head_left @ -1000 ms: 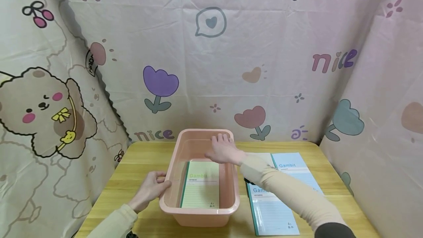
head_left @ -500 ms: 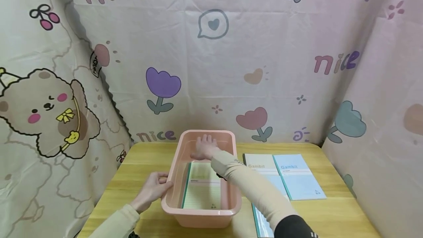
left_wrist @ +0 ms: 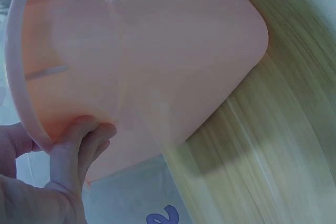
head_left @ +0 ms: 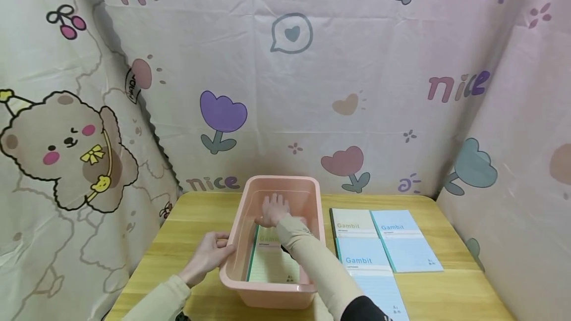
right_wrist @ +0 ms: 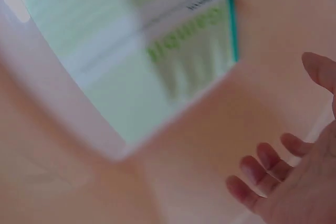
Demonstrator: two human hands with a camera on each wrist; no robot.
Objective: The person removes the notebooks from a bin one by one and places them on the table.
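Observation:
A pink plastic basin (head_left: 275, 295) stands on the table, with a pale green notebook (head_left: 267, 264) lying flat in it, its teal spine to the left. My left hand (head_left: 207, 256) pinches the basin's left rim, thumb on one side and fingers on the other, as the left wrist view also shows. Inside the basin, over the notebook's far end, is my right hand (head_left: 274, 210), fingers spread and holding nothing. In the right wrist view the right hand (right_wrist: 294, 177) is apart from the notebook (right_wrist: 110, 98). The right forearm covers part of the notebook and the basin's right rim.
Right of the basin lie a cream notebook (head_left: 354, 222), a blue notebook (head_left: 366, 259) overlapping its near part, and another blue notebook (head_left: 408, 244) beside them. The wooden table (head_left: 196, 212) ends against a patterned curtain (head_left: 285, 88) at the back.
My right hand has moved left from the basin's right rim and then down inside it. The left hand keeps its grip on the rim. The notebooks on the right are uncovered more.

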